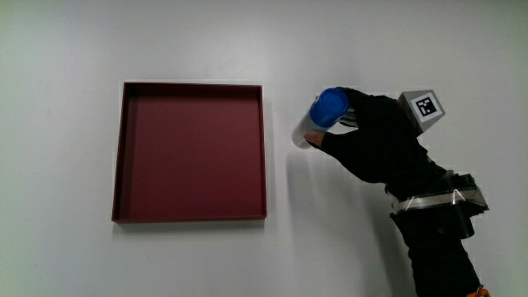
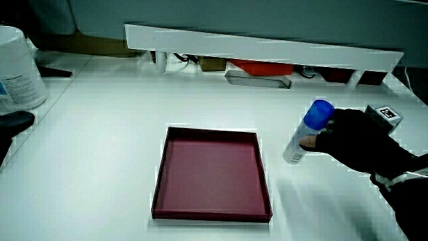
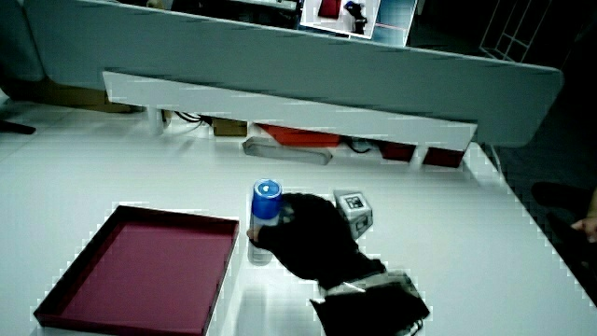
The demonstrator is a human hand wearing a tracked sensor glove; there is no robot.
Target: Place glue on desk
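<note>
The glue stick (image 1: 320, 118), white barrel with a blue cap, stands on the white desk (image 1: 190, 41) just beside the dark red tray (image 1: 264, 148), outside it, not in it. In a side view its base (image 2: 293, 158) seems to meet the desk surface, with the stick tilted a little, cap leaning toward the hand. The hand (image 1: 375, 140) is right beside it, black glove wrapped around the barrel, fingers (image 1: 351, 115) curled on the tube below the cap, so the grip looks closed on the glue. The patterned cube (image 1: 423, 106) sits up on the back of the hand.

So where are we? By my read, the placing is nearly done: the glue looks to be down on the desk, clear of the tray. What is left is the release, opening the fingers and drawing the hand away without tipping the stick.

The count: one glue stick, one tray with nothing in it, one gloved hand. In a side view there is also one white container (image 2: 17, 67) at the desk's edge, well apart from the tray, and one low partition (image 3: 280, 103) in both side views.
</note>
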